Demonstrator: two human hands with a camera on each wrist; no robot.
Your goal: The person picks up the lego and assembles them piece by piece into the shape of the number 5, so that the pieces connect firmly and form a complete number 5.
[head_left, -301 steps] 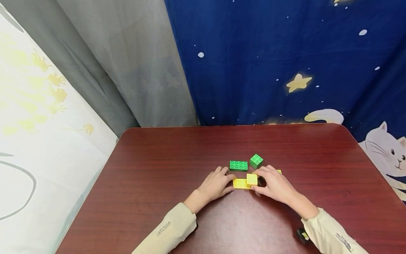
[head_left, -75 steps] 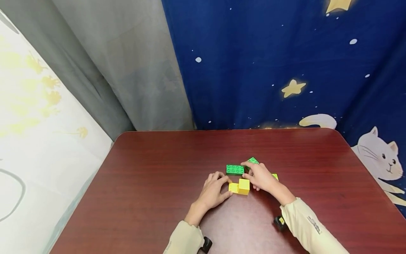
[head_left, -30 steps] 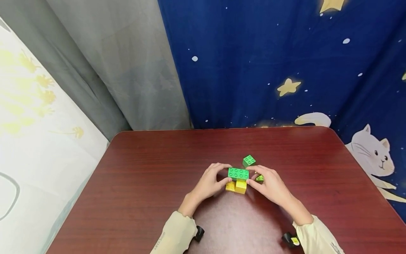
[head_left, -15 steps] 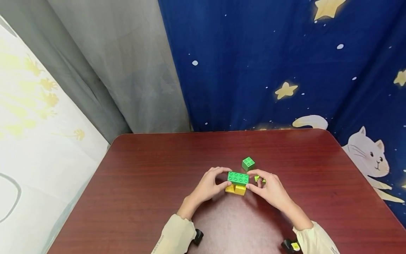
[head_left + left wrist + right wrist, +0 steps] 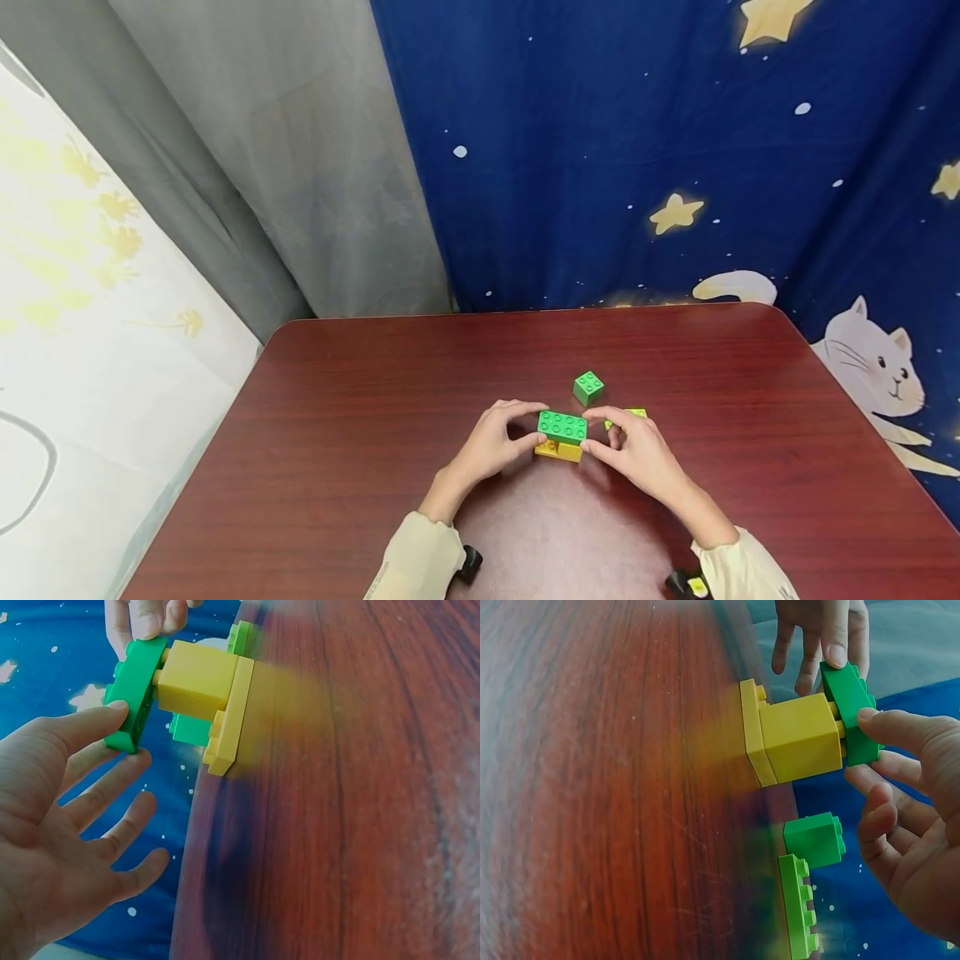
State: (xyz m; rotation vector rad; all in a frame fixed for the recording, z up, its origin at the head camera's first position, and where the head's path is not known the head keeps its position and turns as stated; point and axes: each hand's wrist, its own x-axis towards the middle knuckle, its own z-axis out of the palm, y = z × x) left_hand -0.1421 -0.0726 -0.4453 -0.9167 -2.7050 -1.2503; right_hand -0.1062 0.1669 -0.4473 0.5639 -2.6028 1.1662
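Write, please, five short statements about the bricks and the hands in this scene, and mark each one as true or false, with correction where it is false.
1. The left hand and the right hand both pinch the long green brick. True.
2. The long green brick is pressed fully down onto the yellow block. False: studs show in a gap between them.
3. The yellow block covers the whole yellow base. False: bare studs show at one end.
4. The small green brick is touched by neither hand. True.
5. The lime piece lies nearer the left hand. False: it lies nearer the right hand.
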